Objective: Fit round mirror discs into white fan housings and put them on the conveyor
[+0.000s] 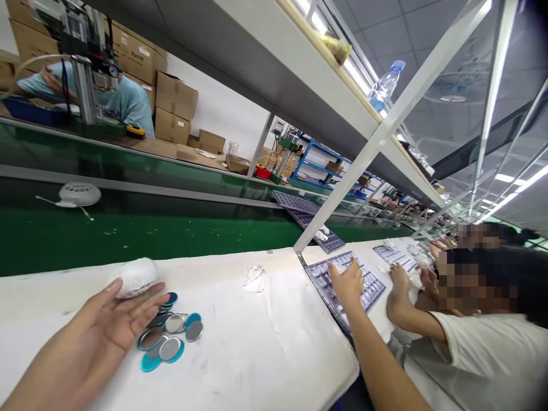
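Mirror discs point(169, 337) lie heaped near the table's point(265, 342) front edge, just right of the open left hand point(107, 328). The right hand point(349, 282), spread flat on a tray point(372, 291), is well apart.

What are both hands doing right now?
Left hand: open, empty, fingertips over the round mirror discs.
Right hand: open, flat on the grey parts tray.

We have one view only, worn on the head, looking forward and down over the white table point(265, 342) from close above its near edge. The view is tilted, so the green belt point(128, 234) and the shelf point(274, 63) run aslant. We face across the belt and rightward along the line, with the left hand point(92, 334) very near at lower left.
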### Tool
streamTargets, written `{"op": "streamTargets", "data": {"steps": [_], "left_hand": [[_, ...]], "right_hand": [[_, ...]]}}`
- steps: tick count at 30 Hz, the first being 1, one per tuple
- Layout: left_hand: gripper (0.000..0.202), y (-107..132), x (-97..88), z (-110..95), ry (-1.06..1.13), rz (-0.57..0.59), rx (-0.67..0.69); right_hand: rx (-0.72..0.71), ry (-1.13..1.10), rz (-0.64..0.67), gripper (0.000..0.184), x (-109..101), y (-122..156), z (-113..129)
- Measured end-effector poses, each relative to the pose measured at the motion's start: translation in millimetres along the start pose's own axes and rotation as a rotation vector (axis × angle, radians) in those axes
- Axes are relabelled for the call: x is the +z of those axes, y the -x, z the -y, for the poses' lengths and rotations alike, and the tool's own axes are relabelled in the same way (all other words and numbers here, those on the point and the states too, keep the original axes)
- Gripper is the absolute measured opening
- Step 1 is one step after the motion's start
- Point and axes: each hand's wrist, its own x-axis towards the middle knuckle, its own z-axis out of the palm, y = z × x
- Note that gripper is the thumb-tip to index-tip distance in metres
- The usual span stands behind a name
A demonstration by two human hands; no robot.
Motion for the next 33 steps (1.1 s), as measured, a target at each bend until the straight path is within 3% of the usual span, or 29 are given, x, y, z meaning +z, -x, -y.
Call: {"op": "streamTargets", "data": {"steps": [4,7,9,11,13,15,17,20,22,24,26,30,33], "left_hand": [[0.026,2,-4.1,5,-0.051,0.024,0.009],[0.03,13,-2.9,12,-0.156,0.062,0.088],[0.034,24,1.7,15,-0.232,0.156,0.073],[0.038,36,8.3,18,-0.258,0.251,-0.01],[0.038,45,14.8,20,-0.159,0.333,-0.076],[0.037,51,18.7,21,0.014,0.369,-0.112],[0.035,51,18.4,19,0.14,0.345,-0.095],[0.032,46,11.8,15,0.165,0.264,-0.043],[0.032,41,7.1,13,0.14,0.208,-0.021],[0.032,38,4.4,12,0.114,0.155,-0.015],[0.034,36,3.8,14,0.089,0.128,-0.017],[0.034,36,5.4,17,0.03,0.147,0.004],[0.031,38,7.6,17,-0.012,0.195,0.032]], "right_hand": [[0.014,0.096,0.048,0.068,-4,-25,-24],[-0.088,0.07,0.093,0.082,4,-5,-11],[-0.186,-0.001,0.166,0.086,15,32,13],[-0.313,-0.157,0.321,0.089,29,84,46],[-0.468,-0.488,0.597,0.099,42,140,81],[-0.54,-0.596,0.806,0.104,52,182,112],[-0.575,-0.615,0.901,0.094,59,201,130],[-0.598,-0.409,0.917,0.036,66,199,134],[-0.666,-0.114,0.963,0.014,70,194,128],[-0.767,0.139,0.996,0.012,73,194,124],[-0.835,0.243,0.985,0.01,74,197,123],[-0.857,0.239,1.053,0.005,71,197,124],[-0.813,0.079,1.121,0.01,66,185,123]]}}
